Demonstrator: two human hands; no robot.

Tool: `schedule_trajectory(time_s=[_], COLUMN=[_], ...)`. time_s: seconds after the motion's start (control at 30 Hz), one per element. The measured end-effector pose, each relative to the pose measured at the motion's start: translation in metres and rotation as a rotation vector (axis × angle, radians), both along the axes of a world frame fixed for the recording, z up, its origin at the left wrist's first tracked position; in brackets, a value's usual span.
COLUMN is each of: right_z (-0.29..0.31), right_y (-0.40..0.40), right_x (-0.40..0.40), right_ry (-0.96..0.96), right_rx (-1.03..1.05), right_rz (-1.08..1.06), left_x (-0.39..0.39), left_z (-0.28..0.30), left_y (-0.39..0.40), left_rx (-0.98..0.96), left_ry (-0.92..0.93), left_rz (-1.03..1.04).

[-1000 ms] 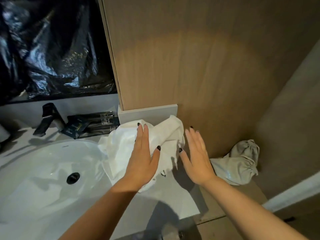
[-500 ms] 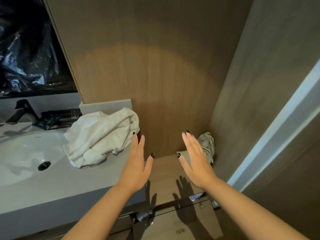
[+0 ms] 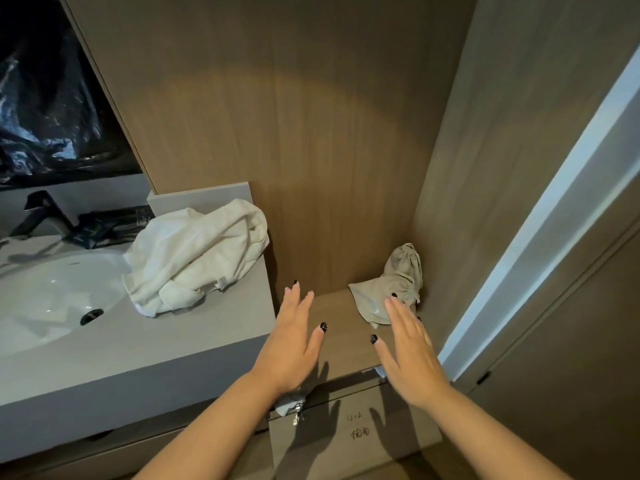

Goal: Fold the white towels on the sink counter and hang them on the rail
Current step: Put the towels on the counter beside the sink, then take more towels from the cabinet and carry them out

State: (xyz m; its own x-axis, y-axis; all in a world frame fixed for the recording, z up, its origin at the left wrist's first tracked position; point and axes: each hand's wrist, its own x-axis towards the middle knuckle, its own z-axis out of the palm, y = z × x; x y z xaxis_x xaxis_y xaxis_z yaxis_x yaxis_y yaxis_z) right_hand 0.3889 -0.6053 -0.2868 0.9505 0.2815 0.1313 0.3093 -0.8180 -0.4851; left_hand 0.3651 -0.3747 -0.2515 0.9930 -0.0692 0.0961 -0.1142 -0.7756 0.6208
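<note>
Hands off the towel — the view has swung right, away from the basin.

At the bench's left end sits the white basin point(image 3: 45, 299), with the dark tap point(image 3: 43, 213) behind it at the back edge; the white towels point(image 3: 194, 258) lie in one crumpled heap at the back right corner of the bench point(image 3: 194, 344), unfolded. A second ago the left hand point(image 3: 294, 344) lay flat on that heap; now it hovers past the bench's right edge, fingers straight and spread, holding nothing. The right hand point(image 3: 412, 355) hovers beside it, equally flat and empty, near a grey cloth bag point(image 3: 394, 285) in the back right corner of the lower wooden shelf point(image 3: 332, 306). No rail is in view — folding has not begun, and the person seems to be looking around rather than gripping.
</note>
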Motion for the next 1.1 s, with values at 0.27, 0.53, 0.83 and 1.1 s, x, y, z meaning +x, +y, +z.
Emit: schedule_trajectory(time_s=[0.27, 0.53, 0.83, 1.1], right_z=[-0.032, -0.082, -0.164, -0.273], right_y=[-0.030, -0.099, -0.191, -0.193], right_x=[-0.001, 0.049, 0.073, 0.083], right_ry=[0.117, 0.301, 0.360, 0.480], right_rx=[-0.002, -0.091, -0.156, -0.029], right_rz=[-0.049, -0.071, -0.009, -0.095], left_x=[0.008, 0.036, 0.060, 0.061], left_z=[-0.033, -0.082, -0.183, -0.302], left_y=[-0.036, -0.114, -0.215, -0.227], left_rx=[0.043, 0.084, -0.014, 0.051], left_ry=[0.064, 0.166, 0.317, 0.366], left_rz=[-0.063, -0.004, 0.122, 0.132])
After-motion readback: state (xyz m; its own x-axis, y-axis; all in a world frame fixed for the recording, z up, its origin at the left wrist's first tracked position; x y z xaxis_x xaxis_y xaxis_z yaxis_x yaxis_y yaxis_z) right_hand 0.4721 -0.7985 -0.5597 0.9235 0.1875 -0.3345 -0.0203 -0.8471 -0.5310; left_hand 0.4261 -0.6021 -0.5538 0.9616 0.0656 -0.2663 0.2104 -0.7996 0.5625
